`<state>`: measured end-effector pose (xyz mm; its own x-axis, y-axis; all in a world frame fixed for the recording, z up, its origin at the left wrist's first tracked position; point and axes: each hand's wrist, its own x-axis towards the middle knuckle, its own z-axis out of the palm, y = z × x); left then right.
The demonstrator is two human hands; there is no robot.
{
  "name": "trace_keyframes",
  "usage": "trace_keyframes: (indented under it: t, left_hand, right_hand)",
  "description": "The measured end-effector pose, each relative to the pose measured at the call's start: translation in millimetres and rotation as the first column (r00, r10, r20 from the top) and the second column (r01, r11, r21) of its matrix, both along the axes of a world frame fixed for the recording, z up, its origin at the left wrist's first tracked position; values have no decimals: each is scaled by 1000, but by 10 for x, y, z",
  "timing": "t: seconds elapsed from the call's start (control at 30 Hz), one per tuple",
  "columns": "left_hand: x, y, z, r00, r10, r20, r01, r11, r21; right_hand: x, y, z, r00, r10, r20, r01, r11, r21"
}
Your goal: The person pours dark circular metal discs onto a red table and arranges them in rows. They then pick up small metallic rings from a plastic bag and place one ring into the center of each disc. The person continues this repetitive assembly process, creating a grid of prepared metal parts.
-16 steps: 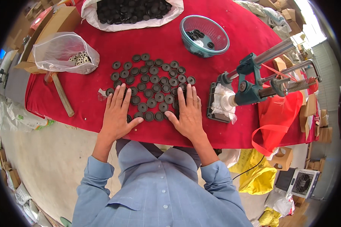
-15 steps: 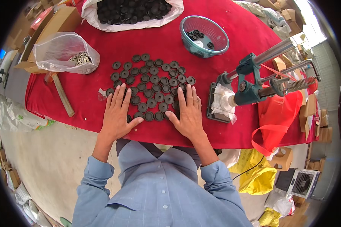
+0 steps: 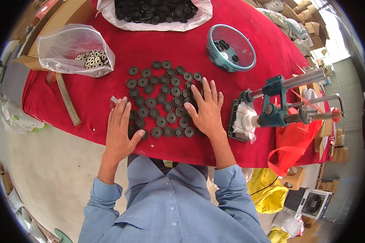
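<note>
Several round black rubber-looking caps (image 3: 161,98), each with a raised rim and a small centre mark, lie spread in a loose single layer on the red cloth (image 3: 158,44). My left hand (image 3: 119,129) rests flat along the left edge of this group, fingers stretched out and thumb touching a cap at the lower left. Along the right edge lies my right hand (image 3: 208,109), palm down with fingers spread. It partly covers some caps under the thumb and index finger. Neither hand grips anything.
A green hand press (image 3: 271,101) stands at the right, a teal basin (image 3: 231,50) with a few caps behind it. A white sack (image 3: 207,16) of black discs lies at the back. At the left are a clear bag (image 3: 69,46) of metal rings and a hammer (image 3: 67,99).
My hands have moved slightly apart, the right one to the right and a little farther up the group. The view has shifted slightly, and the caps sit a little differently.
</note>
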<state>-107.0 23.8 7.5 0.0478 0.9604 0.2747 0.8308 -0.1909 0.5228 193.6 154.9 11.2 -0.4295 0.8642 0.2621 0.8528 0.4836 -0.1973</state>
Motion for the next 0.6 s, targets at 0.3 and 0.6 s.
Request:
trace_keyframes:
  t: [0.3,0.6]
  left_hand:
    - [-47,-29,-30,984,-70,162,52,992,115]
    - [-745,730,1836,995,90,44,-100,852,514]
  right_hand:
    - [132,-202,225,914,-139,-381,133,990,-41]
    - [353,-370,160,859,-73,-506,172,973,151]
